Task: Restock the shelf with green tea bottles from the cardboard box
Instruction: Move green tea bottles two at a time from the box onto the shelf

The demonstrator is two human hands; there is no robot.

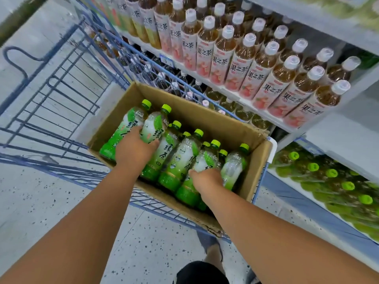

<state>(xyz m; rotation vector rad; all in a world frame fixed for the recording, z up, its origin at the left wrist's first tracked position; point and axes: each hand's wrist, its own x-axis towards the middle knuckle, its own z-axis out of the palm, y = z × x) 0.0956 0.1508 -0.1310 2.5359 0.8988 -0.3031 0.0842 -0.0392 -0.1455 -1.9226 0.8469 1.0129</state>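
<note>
Cardboard box (215, 119) in blue wire cart (61, 89), beside the shelf (235, 95): about ten green tea bottles (178, 158), far wall strip bare. Left hand (134, 148) grasps two at left edge; right hand (207, 178) grips one near right wall.

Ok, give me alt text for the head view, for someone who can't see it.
Both hands reach into a cardboard box in a blue wire cart: the left hand and right hand each grip green tea bottles. Shelves at right hold peach tea bottles.

Matt cardboard box (207, 117), glossy plastic bottles (180, 158), metal cart (61, 83)
</note>
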